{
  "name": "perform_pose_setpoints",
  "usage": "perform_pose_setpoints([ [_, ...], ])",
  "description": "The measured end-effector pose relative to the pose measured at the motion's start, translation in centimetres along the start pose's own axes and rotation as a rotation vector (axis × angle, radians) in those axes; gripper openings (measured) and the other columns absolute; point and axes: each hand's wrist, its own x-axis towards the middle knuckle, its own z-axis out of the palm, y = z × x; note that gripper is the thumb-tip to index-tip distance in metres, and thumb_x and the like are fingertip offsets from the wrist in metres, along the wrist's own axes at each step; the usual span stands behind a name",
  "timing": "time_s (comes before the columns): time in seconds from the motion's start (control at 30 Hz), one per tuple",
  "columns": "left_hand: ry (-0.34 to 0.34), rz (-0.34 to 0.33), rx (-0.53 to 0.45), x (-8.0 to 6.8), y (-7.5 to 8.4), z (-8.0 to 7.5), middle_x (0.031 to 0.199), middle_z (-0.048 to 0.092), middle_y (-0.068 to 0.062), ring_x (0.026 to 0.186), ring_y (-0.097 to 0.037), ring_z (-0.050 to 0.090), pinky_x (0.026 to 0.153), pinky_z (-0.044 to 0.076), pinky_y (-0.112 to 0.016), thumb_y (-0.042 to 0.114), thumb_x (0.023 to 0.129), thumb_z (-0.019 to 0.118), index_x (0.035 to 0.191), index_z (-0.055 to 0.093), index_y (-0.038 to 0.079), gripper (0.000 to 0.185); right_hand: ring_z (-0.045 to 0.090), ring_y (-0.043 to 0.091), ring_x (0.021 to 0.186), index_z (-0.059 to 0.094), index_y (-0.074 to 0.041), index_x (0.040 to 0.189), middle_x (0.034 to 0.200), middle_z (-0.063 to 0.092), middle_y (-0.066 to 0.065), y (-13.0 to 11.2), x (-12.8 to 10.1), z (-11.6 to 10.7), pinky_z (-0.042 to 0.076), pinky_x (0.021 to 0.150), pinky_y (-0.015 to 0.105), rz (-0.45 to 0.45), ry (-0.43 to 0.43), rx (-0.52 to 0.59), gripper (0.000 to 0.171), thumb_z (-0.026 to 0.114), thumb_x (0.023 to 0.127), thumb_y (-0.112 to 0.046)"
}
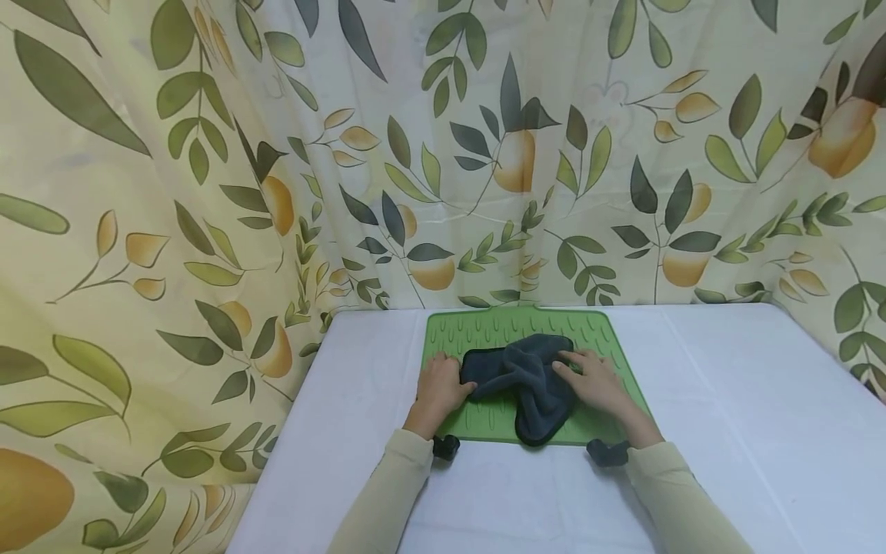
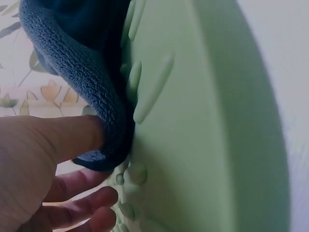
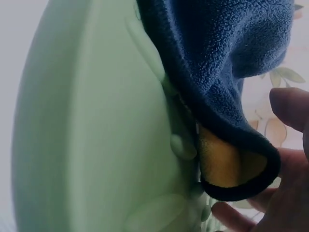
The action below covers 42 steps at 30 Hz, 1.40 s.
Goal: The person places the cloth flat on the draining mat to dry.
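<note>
A crumpled dark blue plush cloth [image 1: 536,377] with a black bound edge lies on a green ribbed mat [image 1: 477,423]. At its left end, my left hand [image 1: 441,388] pinches the cloth's edge between thumb and forefinger. The left wrist view shows the thumb on top of the fabric [image 2: 91,72], the other fingers loosely bent beside the mat. My right hand [image 1: 598,381] is at the cloth's right side, fingers touching its edge and thumb held apart. In the right wrist view, the cloth [image 3: 212,63] curls up and bares an orange-yellow patch under its fold.
The mat lies on a white-covered table [image 1: 727,400], close to its far edge. A curtain [image 1: 588,192] printed with leaves and fruit hangs behind and along the left. Dark wrist-camera pieces [image 1: 607,452] stick out at the inner sides of both cuffs.
</note>
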Motion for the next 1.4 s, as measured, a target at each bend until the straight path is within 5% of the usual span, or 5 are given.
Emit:
perform_pose_setpoints([
  [0.2, -0.016, -0.001, -0.154, 0.1, -0.6, -0.5, 0.082, 0.063, -0.003, 0.071, -0.017, 0.056, 0.059, 0.042, -0.03, 0.033, 0.091, 0.079, 0.082, 0.065, 0.012, 0.027, 0.044, 0.053, 0.133, 0.047, 0.005, 0.147, 0.148, 0.041, 0.033, 0.5, 0.2, -0.1, 0.041, 0.106, 0.065, -0.063, 0.091, 0.177, 0.054, 0.045, 0.11, -0.034],
  [0.53, -0.04, -0.003, -0.47, 0.6, -1.8, -1.5, 0.1, 0.073, -0.008, 0.091, -0.022, 0.068, 0.079, 0.055, -0.037, 0.019, 0.097, 0.071, 0.109, 0.07, 0.007, 0.017, 0.075, 0.035, 0.104, 0.065, 0.0, 0.131, 0.128, 0.067, 0.029, 0.7, -0.1, -1.0, 0.054, 0.065, 0.02, 0.021, 0.331, 0.373, 0.037, 0.057, 0.106, -0.025],
  [0.77, 0.021, 0.002, -0.571, 1.0, -2.1, -1.1, 0.097, 0.077, -0.007, 0.087, -0.02, 0.071, 0.073, 0.054, -0.033, 0.019, 0.098, 0.07, 0.112, 0.07, 0.008, 0.018, 0.077, 0.009, 0.085, 0.069, 0.0, 0.122, 0.116, 0.072, 0.018, 0.4, -0.2, -1.3, 0.058, 0.073, 0.02, 0.086, 0.399, 0.46, 0.031, 0.065, 0.102, -0.023],
  [1.13, 0.085, -0.052, -0.622, 1.6, -3.0, -1.5, 0.086, 0.073, -0.006, 0.068, -0.015, 0.061, 0.062, 0.047, -0.029, 0.023, 0.1, 0.068, 0.113, 0.07, 0.01, 0.019, 0.069, 0.0, 0.071, 0.049, 0.004, 0.135, 0.106, 0.055, 0.007, 1.5, 0.6, -2.7, 0.061, 0.075, 0.024, 0.182, 0.415, 0.566, 0.04, 0.06, 0.098, -0.005],
  [1.4, 0.08, -0.042, -0.64, 1.6, -3.4, -1.5, 0.082, 0.07, -0.006, 0.062, -0.015, 0.058, 0.057, 0.045, -0.029, 0.022, 0.1, 0.067, 0.115, 0.069, 0.009, 0.02, 0.069, 0.005, 0.072, 0.043, 0.008, 0.144, 0.105, 0.057, 0.011, 2.4, 0.8, -3.5, 0.059, 0.069, 0.024, 0.19, 0.306, 0.459, 0.051, 0.058, 0.098, -0.007],
])
